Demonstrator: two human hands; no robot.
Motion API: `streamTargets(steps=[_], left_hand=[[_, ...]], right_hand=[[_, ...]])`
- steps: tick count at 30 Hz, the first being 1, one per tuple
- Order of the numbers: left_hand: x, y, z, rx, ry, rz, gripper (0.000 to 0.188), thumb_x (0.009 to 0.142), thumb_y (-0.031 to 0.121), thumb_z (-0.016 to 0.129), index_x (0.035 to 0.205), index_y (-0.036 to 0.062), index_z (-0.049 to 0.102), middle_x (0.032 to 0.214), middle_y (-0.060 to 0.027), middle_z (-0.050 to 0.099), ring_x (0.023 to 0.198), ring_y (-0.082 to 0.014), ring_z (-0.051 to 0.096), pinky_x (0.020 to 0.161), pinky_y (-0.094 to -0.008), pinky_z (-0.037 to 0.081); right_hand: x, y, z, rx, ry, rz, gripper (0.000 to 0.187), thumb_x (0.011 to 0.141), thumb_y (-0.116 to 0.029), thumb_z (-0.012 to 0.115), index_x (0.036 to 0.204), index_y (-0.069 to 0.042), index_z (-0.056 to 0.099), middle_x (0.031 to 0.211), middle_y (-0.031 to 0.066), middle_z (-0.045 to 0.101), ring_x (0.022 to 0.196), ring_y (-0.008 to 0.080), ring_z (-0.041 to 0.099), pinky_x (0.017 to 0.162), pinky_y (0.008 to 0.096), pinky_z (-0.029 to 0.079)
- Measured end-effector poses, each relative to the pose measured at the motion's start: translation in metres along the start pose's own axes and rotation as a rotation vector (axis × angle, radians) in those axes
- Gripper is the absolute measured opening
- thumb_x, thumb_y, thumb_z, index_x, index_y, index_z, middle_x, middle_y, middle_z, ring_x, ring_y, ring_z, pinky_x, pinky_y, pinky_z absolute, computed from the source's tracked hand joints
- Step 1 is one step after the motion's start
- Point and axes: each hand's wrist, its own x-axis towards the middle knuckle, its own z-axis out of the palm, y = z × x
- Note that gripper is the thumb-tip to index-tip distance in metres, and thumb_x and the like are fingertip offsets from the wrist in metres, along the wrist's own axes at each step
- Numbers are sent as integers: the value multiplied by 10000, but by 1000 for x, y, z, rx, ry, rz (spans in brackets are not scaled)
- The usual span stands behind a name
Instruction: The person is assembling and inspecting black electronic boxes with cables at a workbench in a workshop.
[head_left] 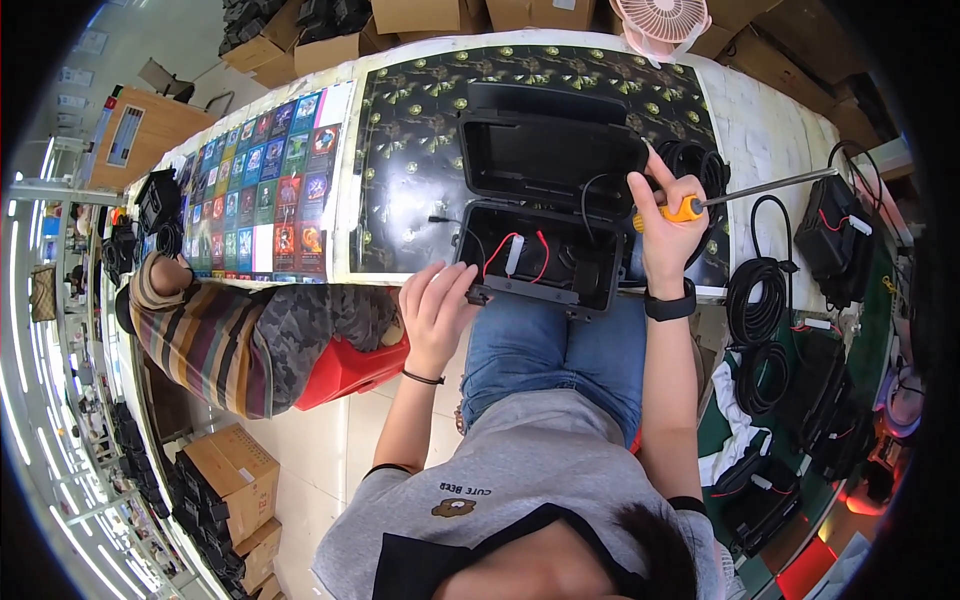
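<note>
An open black plastic box (540, 290) sits at the table's front edge, over my lap. Its lid (550, 155) is folded back away from me. Inside lie red wires, a white connector (515, 255) and a thin black cable. My left hand (437, 308) grips the box's front left corner; a small dark part shows at its fingertips, too small to name. My right hand (672, 225) is closed around the yellow handle of a screwdriver (683, 211), beside the box's right side. The screwdriver's long shaft points right, away from the box.
A dark patterned mat (410, 160) covers the table, with a sheet of colourful cards (260, 190) to its left. Coiled black cables (757, 305) and more black boxes (835, 240) lie at the right. A pink fan (662, 22) stands behind. Another person (230, 340) sits at left.
</note>
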Motion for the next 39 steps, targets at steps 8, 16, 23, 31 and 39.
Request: streamTargets(steps=[8, 16, 23, 31, 39], left_hand=[[39, -18, -11, -144, -298, 191, 410, 689, 24, 648, 1092, 100, 645, 1207, -28, 603, 1230, -253, 518, 1031, -430, 403], [61, -12, -8, -187, -417, 96, 396, 658, -63, 647, 1029, 70, 611, 1197, -105, 509, 1263, -311, 476, 981, -417, 475], [63, -3, 8, -422, -223, -89, 405, 674, -112, 690, 1030, 77, 653, 1236, -142, 428, 1207, -338, 505, 969, -424, 491], [67, 8, 19, -395, -80, -73, 501, 683, -54, 785, 1141, 95, 645, 1246, -121, 389, 1164, -303, 537, 943, -412, 531], [68, 15, 37, -646, 26, -407, 481, 748, 2, 796, 1169, 30, 564, 1271, -113, 384, 1112, -251, 555, 919, -356, 554]], right_hand=[[1, -3, -5, 65, -25, 15, 437, 802, 50, 751, 734, -116, 352, 1137, 242, 674, 754, 40, 620, 593, 151, 452], [7, -25, -6, 50, -67, 5, 427, 796, 57, 752, 738, -117, 367, 1090, 220, 694, 867, 95, 660, 649, 180, 479], [20, -41, -12, 66, -6, 194, 280, 897, -77, 694, 803, -132, 436, 744, -6, 549, 783, 65, 599, 564, 187, 422], [25, -49, -12, -133, -57, 287, 299, 784, -91, 818, 860, -99, 529, 677, -54, 518, 613, 29, 475, 594, 180, 398], [24, -40, -22, -513, -281, 109, 351, 743, -144, 822, 1058, -107, 672, 1055, 33, 601, 934, 130, 587, 780, 253, 457]])
